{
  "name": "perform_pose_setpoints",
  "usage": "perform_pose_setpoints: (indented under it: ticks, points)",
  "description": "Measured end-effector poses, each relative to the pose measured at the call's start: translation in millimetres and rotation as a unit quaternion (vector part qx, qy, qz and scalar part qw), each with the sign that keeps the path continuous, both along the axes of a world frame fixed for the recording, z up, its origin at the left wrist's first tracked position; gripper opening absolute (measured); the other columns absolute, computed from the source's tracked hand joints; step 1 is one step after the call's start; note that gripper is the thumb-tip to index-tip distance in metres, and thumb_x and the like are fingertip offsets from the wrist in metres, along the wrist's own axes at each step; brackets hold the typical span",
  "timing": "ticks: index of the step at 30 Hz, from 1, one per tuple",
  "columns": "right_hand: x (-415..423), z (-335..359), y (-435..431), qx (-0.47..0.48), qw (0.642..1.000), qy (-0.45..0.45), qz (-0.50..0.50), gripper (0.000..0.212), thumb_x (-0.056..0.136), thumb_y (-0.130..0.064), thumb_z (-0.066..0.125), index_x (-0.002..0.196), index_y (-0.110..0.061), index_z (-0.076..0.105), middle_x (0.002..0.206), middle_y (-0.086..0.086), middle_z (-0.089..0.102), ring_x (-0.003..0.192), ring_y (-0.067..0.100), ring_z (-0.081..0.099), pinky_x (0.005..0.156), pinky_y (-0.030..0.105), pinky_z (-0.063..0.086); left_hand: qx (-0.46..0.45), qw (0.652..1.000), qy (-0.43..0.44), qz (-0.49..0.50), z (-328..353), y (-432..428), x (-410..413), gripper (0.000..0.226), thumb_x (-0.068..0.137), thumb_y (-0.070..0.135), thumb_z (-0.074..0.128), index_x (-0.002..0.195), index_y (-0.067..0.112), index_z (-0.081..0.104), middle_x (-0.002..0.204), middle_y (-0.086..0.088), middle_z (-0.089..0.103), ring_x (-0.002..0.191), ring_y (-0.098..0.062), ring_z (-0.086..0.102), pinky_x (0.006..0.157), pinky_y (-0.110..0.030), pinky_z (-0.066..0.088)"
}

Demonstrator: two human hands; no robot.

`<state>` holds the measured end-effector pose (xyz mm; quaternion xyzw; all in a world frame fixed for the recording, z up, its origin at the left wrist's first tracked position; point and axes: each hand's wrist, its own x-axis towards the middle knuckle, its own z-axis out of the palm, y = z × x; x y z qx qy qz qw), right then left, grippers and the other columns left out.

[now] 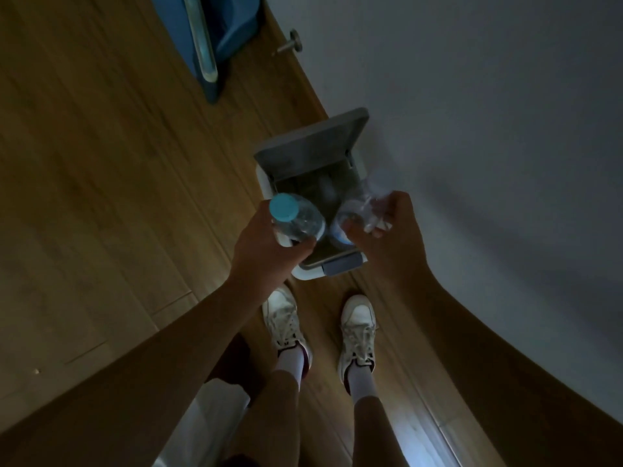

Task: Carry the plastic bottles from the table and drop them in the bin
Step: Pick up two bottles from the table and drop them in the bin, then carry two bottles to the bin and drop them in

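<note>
A small white bin stands against the wall with its grey lid raised. My left hand grips a clear plastic bottle with a light blue cap, held upright over the bin's left rim. My right hand holds a second clear bottle, crumpled and tilted over the opening. Something pale lies inside the dark bin, too dim to name.
A white wall runs along the right. A blue object with a pale handle sits on the wooden floor at the back, near a metal door stop. My feet in white shoes stand right before the bin.
</note>
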<state>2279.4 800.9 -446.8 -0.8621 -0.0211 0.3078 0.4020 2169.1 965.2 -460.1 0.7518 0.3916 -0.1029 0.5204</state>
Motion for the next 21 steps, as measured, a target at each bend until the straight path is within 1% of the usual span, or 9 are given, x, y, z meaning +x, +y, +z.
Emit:
perform_pose_setpoints:
  ticks: [2,3,5,8,11,14,15,18,21]
  points:
    - [-6.7,-3.9,-5.1,-0.022,1.0,-0.002,0.016,0.049,0.076,-0.03,0.084,0.106,-0.033,0.045,0.095,-0.015,0.06,0.085,-0.011,0.063,0.066,0.011,0.051,-0.014,1.0,0.011,-0.004,3.2,-3.2,2.3,0.064,0.073,0.033,0.087,0.128,0.03,0.054,0.12,0.016,0.063,0.102,0.006,0.06,0.079,-0.013,0.047]
    - [-9.8,-4.4,-7.2,-0.029,0.999,0.002,0.017,0.049,0.076,-0.032,0.083,0.103,-0.039,0.043,0.099,-0.014,0.061,0.089,-0.008,0.064,0.071,0.015,0.053,-0.014,1.0,0.017,-0.014,5.3,-5.0,3.5,0.061,0.073,0.037,0.087,0.124,0.032,0.054,0.117,0.018,0.063,0.1,0.008,0.059,0.078,-0.014,0.048]
    - [-14.0,-5.1,-11.2,-0.055,0.998,-0.003,0.027,0.049,0.074,-0.042,0.079,0.108,-0.045,0.043,0.11,-0.014,0.061,0.099,0.005,0.064,0.085,0.029,0.057,0.004,0.999,0.024,-0.042,8.9,-8.5,5.8,0.053,0.074,0.043,0.085,0.117,0.037,0.054,0.109,0.02,0.063,0.097,0.01,0.059,0.078,-0.017,0.051]
    - [-15.8,-8.3,-16.2,-0.087,0.995,-0.015,0.044,0.053,0.072,-0.05,0.072,0.117,-0.043,0.044,0.114,-0.013,0.06,0.1,0.009,0.063,0.086,0.037,0.058,0.054,0.995,0.031,-0.071,7.7,-13.0,6.0,0.05,0.076,0.043,0.083,0.116,0.037,0.054,0.106,0.021,0.057,0.094,0.003,0.06,0.08,-0.021,0.053]
    - [-15.7,-13.7,-18.5,-0.104,0.993,-0.017,0.056,0.053,0.075,-0.045,0.072,0.121,-0.036,0.047,0.111,-0.012,0.06,0.099,0.009,0.062,0.084,0.032,0.057,0.084,0.993,0.046,-0.068,-0.9,-17.7,-0.7,0.058,0.076,0.04,0.082,0.126,0.03,0.054,0.112,0.016,0.056,0.102,-0.006,0.06,0.084,-0.029,0.056]
    - [-17.4,-23.5,-20.5,-0.105,0.991,-0.02,0.076,0.039,0.079,-0.035,0.076,0.111,-0.032,0.053,0.093,-0.021,0.054,0.093,0.007,0.06,0.082,0.017,0.05,0.099,0.991,0.071,-0.058,-5.4,-24.6,-10.8,0.059,0.075,0.041,0.081,0.126,0.03,0.054,0.115,0.012,0.064,0.101,-0.008,0.063,0.084,-0.032,0.057]
    - [-18.4,-25.5,-21.1,-0.11,0.991,-0.023,0.078,0.038,0.079,-0.033,0.077,0.111,-0.032,0.055,0.091,-0.024,0.052,0.091,0.004,0.058,0.082,0.017,0.048,0.106,0.989,0.082,-0.062,-6.8,-26.9,-15.1,0.058,0.076,0.041,0.08,0.125,0.029,0.054,0.113,0.012,0.066,0.099,-0.008,0.064,0.084,-0.034,0.058]
    - [-25.1,-29.0,-24.4,-0.133,0.988,-0.005,0.072,0.041,0.084,-0.038,0.072,0.121,-0.028,0.056,0.106,-0.015,0.056,0.095,0.003,0.055,0.083,0.022,0.044,0.095,0.984,0.132,-0.073,-4.1,-32.1,-25.6,0.058,0.082,0.048,0.075,0.131,0.027,0.053,0.117,0.01,0.066,0.1,-0.009,0.064,0.087,-0.037,0.058]
    - [-30.4,-24.1,-31.0,-0.137,0.987,0.069,0.045,0.039,0.091,-0.034,0.065,0.126,-0.02,0.055,0.117,-0.003,0.06,0.093,0.005,0.057,0.076,0.016,0.041,0.071,0.976,0.19,-0.082,-0.7,-33.6,-36.9,0.051,0.09,0.052,0.064,0.132,0.025,0.057,0.124,0.007,0.066,0.108,-0.012,0.063,0.094,-0.037,0.054]
